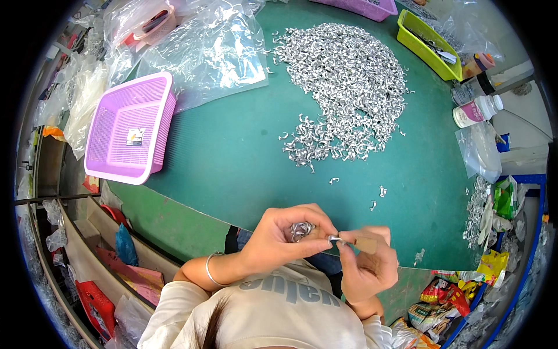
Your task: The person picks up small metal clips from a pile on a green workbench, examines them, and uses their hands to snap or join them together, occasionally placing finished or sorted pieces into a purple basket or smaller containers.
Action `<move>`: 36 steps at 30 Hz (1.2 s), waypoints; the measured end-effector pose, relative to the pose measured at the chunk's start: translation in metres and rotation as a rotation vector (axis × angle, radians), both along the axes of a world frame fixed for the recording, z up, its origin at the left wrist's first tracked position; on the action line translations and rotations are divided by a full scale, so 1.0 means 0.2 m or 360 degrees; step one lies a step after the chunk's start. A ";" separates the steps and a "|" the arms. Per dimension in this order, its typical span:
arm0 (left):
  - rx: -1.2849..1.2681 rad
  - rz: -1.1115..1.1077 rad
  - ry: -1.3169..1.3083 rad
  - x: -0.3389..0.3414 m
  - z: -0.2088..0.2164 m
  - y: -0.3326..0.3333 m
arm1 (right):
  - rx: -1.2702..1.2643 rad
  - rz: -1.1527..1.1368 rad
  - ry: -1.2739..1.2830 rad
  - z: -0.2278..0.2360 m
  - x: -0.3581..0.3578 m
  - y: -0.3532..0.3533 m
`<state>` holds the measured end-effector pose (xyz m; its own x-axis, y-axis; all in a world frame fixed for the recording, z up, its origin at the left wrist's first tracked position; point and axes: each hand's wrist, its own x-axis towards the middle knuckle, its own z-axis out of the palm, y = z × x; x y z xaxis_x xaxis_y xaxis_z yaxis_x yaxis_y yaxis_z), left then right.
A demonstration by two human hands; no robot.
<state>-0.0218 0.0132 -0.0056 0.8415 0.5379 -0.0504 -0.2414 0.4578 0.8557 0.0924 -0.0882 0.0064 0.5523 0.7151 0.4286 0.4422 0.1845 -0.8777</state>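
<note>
My left hand [273,247] is curled in front of my chest, with several small curved silver metal pieces [301,231] cupped in its fingers. Between its thumb and fingertip is one end of a single curved metal piece [333,238]. From the other side my right hand [372,270] pinches that same piece, so the two hands meet over the table's near edge. A tan block or wrap [366,244] sits at the right fingers; whether it is held or worn I cannot tell. Ahead of the hands, a large pile of similar silver pieces [349,87] covers the table.
A few loose metal pieces [382,191] lie between pile and hands. On the green table [221,157] a pink-purple plastic basket [165,125] stands left, beside clear plastic bags [215,58]. A yellow-green basket [433,58] and white bottle [476,111] stand right.
</note>
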 end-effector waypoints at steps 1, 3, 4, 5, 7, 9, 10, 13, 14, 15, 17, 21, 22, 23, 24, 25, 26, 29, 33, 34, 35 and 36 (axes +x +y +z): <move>-0.0003 0.0005 -0.0014 0.00 0.00 0.00 | -0.0024 0.0016 -0.0074 0.00 0.01 -0.01; -0.0008 0.0016 -0.0043 0.01 -0.01 0.00 | 0.0006 0.0015 -0.0053 0.01 0.00 0.00; 0.0037 0.0016 -0.0034 0.01 -0.01 0.00 | 0.0022 0.0019 -0.0041 0.01 0.00 0.00; 0.0083 0.0015 -0.0025 0.00 -0.01 0.01 | 0.0022 0.0026 -0.0026 0.01 0.00 0.00; 0.0156 0.0014 -0.0009 0.00 -0.01 0.01 | 0.0020 0.0038 0.0006 0.01 0.00 0.00; 0.0212 0.0012 0.0005 -0.01 -0.02 0.01 | -0.0010 0.0055 -0.0055 0.02 0.00 -0.01; 0.0237 0.0037 0.0004 -0.01 -0.02 0.01 | -0.0024 0.0064 -0.0085 0.02 0.00 -0.01; 0.0328 0.0121 -0.0018 -0.01 -0.01 0.00 | -0.0003 0.0094 -0.0103 0.02 0.00 -0.01; 0.0368 0.0153 -0.0039 0.00 -0.02 0.00 | 0.0018 0.0092 -0.0099 0.01 0.00 -0.01; 0.0409 0.0184 -0.0060 0.00 -0.02 0.00 | 0.0039 0.0090 -0.0094 0.01 0.00 -0.01; 0.0451 0.0222 -0.0052 0.01 -0.02 0.00 | 0.0069 0.0091 -0.0089 -0.01 0.00 -0.01; 0.0570 0.0262 0.0008 0.01 -0.04 0.00 | 0.0078 0.0122 -0.0084 -0.04 0.02 0.01; 0.0183 0.0206 -0.0001 0.00 -0.05 0.01 | 0.0075 0.0132 -0.0085 -0.04 0.03 0.03; -0.0204 0.0149 -0.0010 0.00 -0.06 0.01 | -0.0007 0.0025 0.0016 -0.07 0.05 0.03; -0.0592 0.0091 -0.0019 0.00 -0.08 0.02 | -0.0090 -0.0081 0.0118 -0.12 0.08 0.04; -0.0798 -0.0006 -0.0177 -0.01 -0.10 0.04 | -0.0170 -0.0185 0.0225 -0.16 0.12 0.04; -0.0791 -0.0007 -0.0186 -0.01 -0.12 0.05 | -0.0374 -0.0226 0.0242 -0.20 0.17 0.04; -0.0874 0.0054 -0.0148 -0.01 -0.15 0.06 | -0.0659 -0.0174 -0.0362 -0.26 0.23 0.10; -0.0972 0.0115 0.0127 0.03 -0.19 0.05 | -0.0779 -0.0042 -0.0830 -0.36 0.22 0.21; -0.0933 0.0091 0.0207 0.03 -0.20 0.06 | -0.0787 -0.0021 -0.0864 -0.39 0.22 0.23; -0.0919 0.0101 0.0216 0.03 -0.20 0.06 | -0.0714 -0.0033 -0.0684 -0.38 0.22 0.23; -0.0905 0.0109 0.0225 0.03 -0.19 0.05 | -0.0641 -0.0047 -0.0505 -0.38 0.23 0.22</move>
<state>-0.0156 0.0237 -0.0437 0.7701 0.4464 -0.4557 -0.1881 0.8415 0.5065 0.1374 -0.0446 -0.0697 0.4620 0.8441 0.2721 0.6982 -0.1570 -0.6985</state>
